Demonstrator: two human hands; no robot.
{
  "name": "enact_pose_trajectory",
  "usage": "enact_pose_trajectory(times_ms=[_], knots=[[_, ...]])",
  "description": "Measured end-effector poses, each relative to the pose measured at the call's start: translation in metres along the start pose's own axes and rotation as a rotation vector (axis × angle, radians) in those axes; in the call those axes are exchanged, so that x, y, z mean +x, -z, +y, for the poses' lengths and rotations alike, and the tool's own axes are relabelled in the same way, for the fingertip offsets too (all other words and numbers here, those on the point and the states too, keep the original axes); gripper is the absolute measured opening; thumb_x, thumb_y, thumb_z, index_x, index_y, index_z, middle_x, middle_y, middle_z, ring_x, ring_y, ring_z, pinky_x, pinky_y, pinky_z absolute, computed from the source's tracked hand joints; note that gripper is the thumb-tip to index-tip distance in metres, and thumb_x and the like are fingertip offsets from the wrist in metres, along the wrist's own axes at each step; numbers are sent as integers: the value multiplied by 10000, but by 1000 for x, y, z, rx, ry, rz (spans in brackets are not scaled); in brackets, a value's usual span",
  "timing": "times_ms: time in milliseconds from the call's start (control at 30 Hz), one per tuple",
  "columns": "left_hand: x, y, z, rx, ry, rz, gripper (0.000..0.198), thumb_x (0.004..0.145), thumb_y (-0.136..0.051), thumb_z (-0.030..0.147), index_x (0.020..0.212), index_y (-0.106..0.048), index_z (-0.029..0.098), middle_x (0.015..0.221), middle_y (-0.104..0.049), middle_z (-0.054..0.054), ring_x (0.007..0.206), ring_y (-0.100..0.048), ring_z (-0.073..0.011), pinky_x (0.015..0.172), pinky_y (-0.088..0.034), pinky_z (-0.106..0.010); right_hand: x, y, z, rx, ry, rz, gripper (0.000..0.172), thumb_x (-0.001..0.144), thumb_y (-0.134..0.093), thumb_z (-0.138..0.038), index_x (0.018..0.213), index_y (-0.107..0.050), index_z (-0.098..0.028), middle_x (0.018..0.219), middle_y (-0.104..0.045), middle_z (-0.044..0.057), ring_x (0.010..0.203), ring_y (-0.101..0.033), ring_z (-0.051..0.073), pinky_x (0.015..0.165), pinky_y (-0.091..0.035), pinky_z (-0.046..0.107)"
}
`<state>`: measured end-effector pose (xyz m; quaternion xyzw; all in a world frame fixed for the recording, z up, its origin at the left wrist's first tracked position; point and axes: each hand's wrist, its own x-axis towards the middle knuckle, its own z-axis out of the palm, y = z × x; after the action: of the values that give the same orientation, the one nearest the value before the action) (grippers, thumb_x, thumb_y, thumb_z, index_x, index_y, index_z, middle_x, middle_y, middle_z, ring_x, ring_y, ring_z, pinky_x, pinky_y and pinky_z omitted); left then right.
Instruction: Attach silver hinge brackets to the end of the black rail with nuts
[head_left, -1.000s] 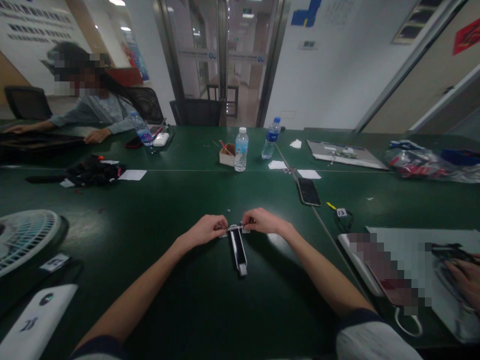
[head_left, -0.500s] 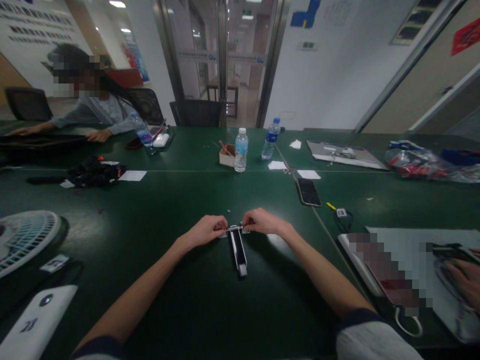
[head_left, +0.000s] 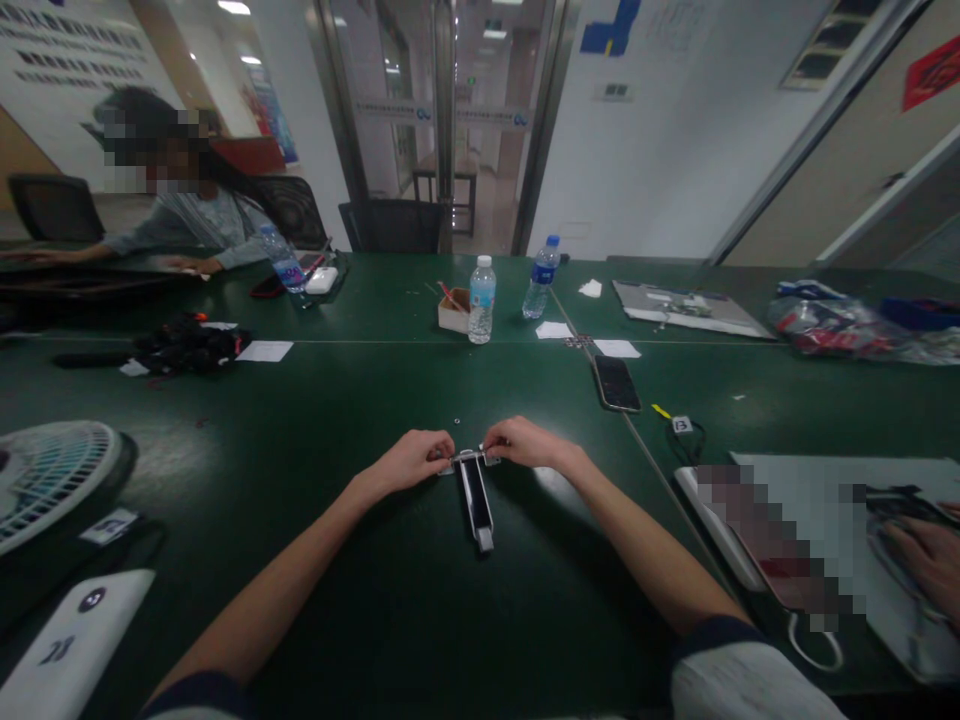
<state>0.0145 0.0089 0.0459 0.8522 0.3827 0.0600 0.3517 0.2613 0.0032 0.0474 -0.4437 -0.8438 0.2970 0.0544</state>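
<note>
On the dark green table [head_left: 390,620] lies a narrow pale metal bracket [head_left: 475,505], its long inside dark, with a light block at the near end. A thin metal rod [head_left: 470,456] crosses its far end, with small flat tabs to either side. My left hand [head_left: 416,460] pinches at the left end of this rod, thumb against fingers. At the right end my right hand [head_left: 519,442] is closed in a similar pinch. The fingertips cover the rod's ends. Just beyond lies a tiny pale ring [head_left: 457,421], perhaps a nut.
Ahead stand two water bottles [head_left: 482,302] and a small box [head_left: 453,312]. A black phone [head_left: 616,383] lies to the right. The left side holds a fan [head_left: 60,475] and a white device [head_left: 75,640]. A co-worker [head_left: 202,215] sits far left; another person's hand [head_left: 926,560] shows at right.
My right hand has shifted very slightly left along the rod; the bracket stays put. The co-worker's hands at far left have moved a little.
</note>
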Motion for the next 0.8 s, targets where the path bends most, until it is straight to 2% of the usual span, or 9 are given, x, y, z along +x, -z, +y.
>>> enact_pose_trajectory(times_ms=[300,467,800], knots=[[2,-1,-3,5,-27,8,135,893,-575,245,988,-620,159,929,-631,-31,805,-596,-163,697,-462,-274,0,-2,4,56,-26,18,105,854,-616,-199,932,-666,-149,849,-696,32,754,-623,137,667,-419,227],[2,-2,-4,14,-38,21,132,887,-581,243,980,-623,159,915,-633,-30,796,-596,-164,702,-455,-279,0,-2,4,58,-39,-6,158,798,-692,-247,922,-668,-152,810,-673,17,709,-597,130,624,-400,220],[1,-2,-6,-1,-30,5,136,903,-569,258,999,-611,171,963,-628,-33,840,-595,-163,736,-469,-278,-2,2,-2,-18,-13,-8,129,852,-604,-188,931,-700,-155,834,-675,29,716,-575,128,639,-388,225]])
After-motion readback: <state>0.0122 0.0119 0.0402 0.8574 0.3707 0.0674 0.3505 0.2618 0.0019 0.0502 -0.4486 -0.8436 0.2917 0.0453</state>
